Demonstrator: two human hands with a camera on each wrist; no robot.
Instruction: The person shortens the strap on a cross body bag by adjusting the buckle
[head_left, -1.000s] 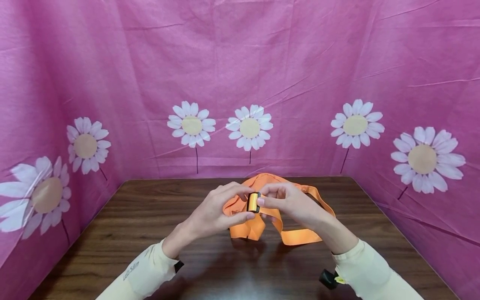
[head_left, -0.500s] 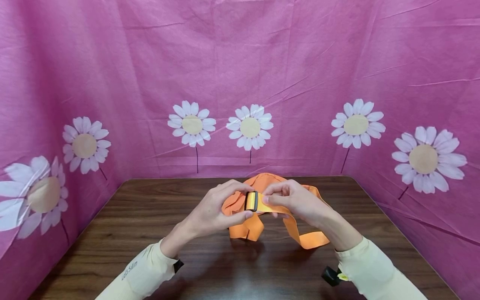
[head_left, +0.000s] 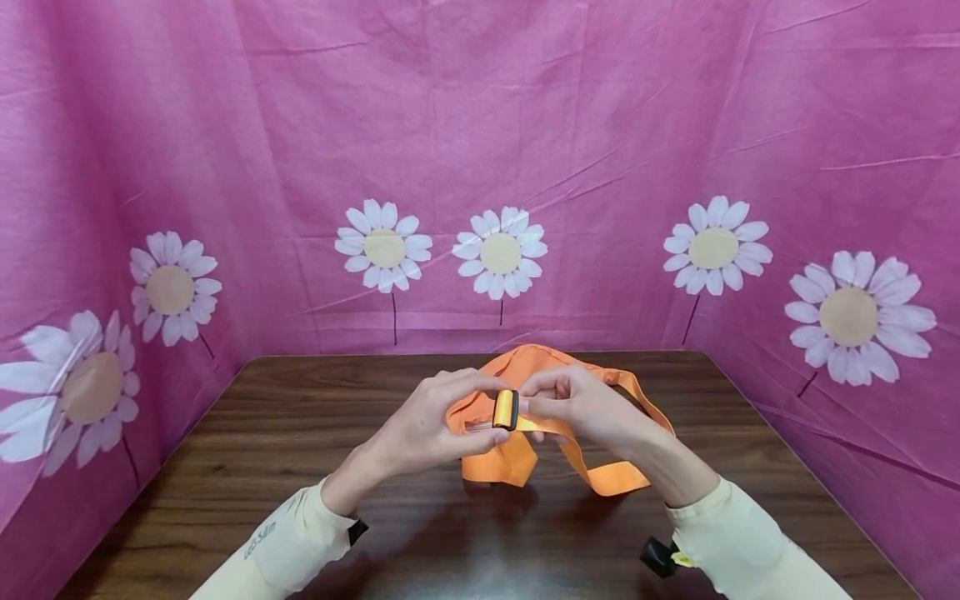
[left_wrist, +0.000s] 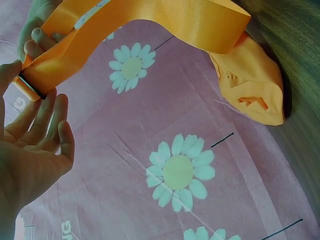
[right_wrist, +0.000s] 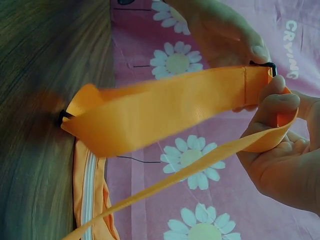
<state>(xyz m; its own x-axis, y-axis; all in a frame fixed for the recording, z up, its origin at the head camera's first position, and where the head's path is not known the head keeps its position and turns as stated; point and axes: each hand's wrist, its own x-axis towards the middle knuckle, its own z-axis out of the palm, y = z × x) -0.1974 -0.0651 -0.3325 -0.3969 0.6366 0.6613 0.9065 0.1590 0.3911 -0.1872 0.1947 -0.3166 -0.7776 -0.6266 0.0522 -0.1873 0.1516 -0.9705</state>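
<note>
Between thumb and fingers my left hand (head_left: 431, 421) holds a black strap slider (head_left: 514, 410) by its two ends, above the table. Orange webbing strap (head_left: 617, 478) runs through the slider and shows as a raised band across it. My right hand (head_left: 588, 407) pinches the strap right beside the slider; in the right wrist view its thumb and fingers close on a fold of the webbing (right_wrist: 165, 112). Behind both hands lies an orange fabric bag (head_left: 528, 362), partly hidden by them. A pale zipper (right_wrist: 89, 192) and a second black fitting (right_wrist: 64, 118) show in the right wrist view.
A dark wood-grain table (head_left: 300, 442) lies under the hands. Pink cloth (head_left: 450, 125) with white daisies hangs round its back and sides. A small black object (head_left: 657, 557) sits at the right sleeve cuff (head_left: 705, 517).
The right hand drew the strap a little rightward, then came back left to the slider. The slider has tilted in the left hand, and the hanging strap loop has shifted.
</note>
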